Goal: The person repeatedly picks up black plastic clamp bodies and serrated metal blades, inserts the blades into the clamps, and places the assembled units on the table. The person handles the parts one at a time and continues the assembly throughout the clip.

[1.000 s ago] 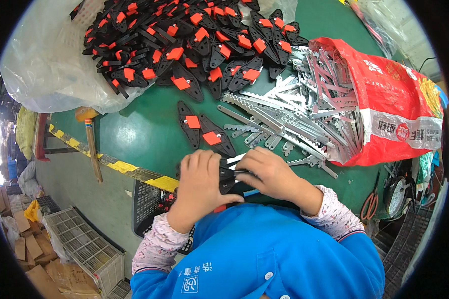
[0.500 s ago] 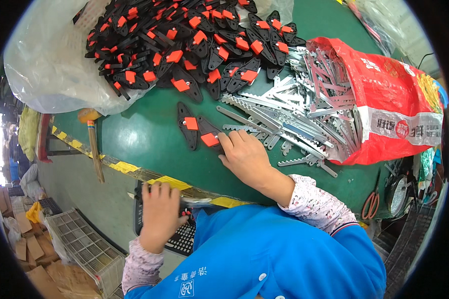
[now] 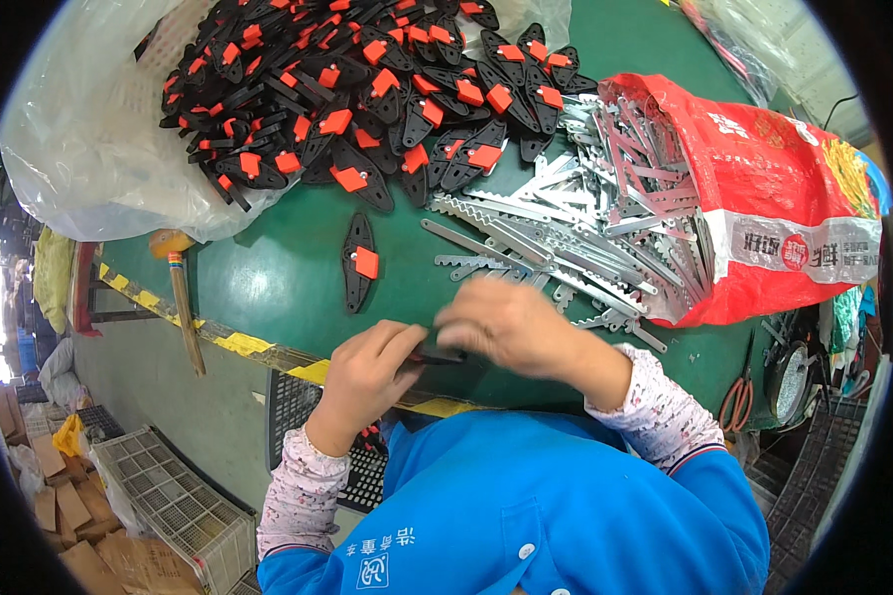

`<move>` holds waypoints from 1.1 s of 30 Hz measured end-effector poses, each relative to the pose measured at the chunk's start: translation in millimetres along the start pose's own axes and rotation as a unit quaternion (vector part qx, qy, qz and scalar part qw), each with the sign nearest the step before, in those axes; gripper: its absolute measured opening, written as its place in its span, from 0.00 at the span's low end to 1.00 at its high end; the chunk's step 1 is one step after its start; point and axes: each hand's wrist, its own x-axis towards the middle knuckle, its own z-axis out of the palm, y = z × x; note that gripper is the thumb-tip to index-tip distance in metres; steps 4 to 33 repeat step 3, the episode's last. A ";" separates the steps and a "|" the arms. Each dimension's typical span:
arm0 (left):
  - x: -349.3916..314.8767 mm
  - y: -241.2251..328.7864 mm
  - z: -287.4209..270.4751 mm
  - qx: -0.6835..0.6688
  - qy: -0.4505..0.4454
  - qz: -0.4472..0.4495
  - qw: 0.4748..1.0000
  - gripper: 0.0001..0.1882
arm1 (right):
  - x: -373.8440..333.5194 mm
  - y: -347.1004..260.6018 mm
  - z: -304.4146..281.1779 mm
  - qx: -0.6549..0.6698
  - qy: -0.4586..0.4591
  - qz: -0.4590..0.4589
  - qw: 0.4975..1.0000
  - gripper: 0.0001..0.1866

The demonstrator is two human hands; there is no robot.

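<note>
My left hand [image 3: 372, 372] is closed on a flat black plastic part [image 3: 445, 355] just inside the table's near edge. Most of that part is hidden by my fingers and shadow. Right above it hovers my right hand [image 3: 506, 322], its fingers bent and blurred by motion; whether they touch the part I cannot tell. A single black pointed-oval plate with a red block [image 3: 359, 260] lies on the green table, beyond my left hand. Past my right hand, silver toothed metal strips [image 3: 585, 248] spill out of a red plastic bag [image 3: 754, 198].
A large heap of black plates with red blocks [image 3: 367, 109] rests at the back, partly on clear plastic sheeting [image 3: 79, 129]. A wooden-handled hammer [image 3: 182, 297] lies by the yellow-striped edge at left. Red-handled scissors [image 3: 736, 402] are at right; a grey crate [image 3: 174, 496] stands below left.
One of the two plates on the table was lifted and brought toward me. My left hand has come up over the table to the black part; my right hand has drawn nearer.
</note>
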 end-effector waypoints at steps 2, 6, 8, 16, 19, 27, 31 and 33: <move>-12.9 -9.9 -0.1 0.022 -0.035 -0.047 0.998 0.31 | 7.9 33.0 0.5 -0.222 0.056 -0.004 0.974 0.10; -21.8 -21.0 2.6 0.033 -0.018 -0.039 0.999 0.31 | 8.3 46.2 1.1 -0.293 -0.005 0.036 0.956 0.06; -21.8 -21.0 2.6 0.033 -0.018 -0.039 0.999 0.31 | 8.3 46.2 1.1 -0.293 -0.005 0.036 0.956 0.06; -21.8 -21.0 2.6 0.033 -0.018 -0.039 0.999 0.31 | 8.3 46.2 1.1 -0.293 -0.005 0.036 0.956 0.06; -21.8 -21.0 2.6 0.033 -0.018 -0.039 0.999 0.31 | 8.3 46.2 1.1 -0.293 -0.005 0.036 0.956 0.06; -21.8 -21.0 2.6 0.033 -0.018 -0.039 0.999 0.31 | 8.3 46.2 1.1 -0.293 -0.005 0.036 0.956 0.06; -21.8 -21.0 2.6 0.033 -0.018 -0.039 0.999 0.31 | 8.3 46.2 1.1 -0.293 -0.005 0.036 0.956 0.06; -21.8 -21.0 2.6 0.033 -0.018 -0.039 0.999 0.31 | 8.3 46.2 1.1 -0.293 -0.005 0.036 0.956 0.06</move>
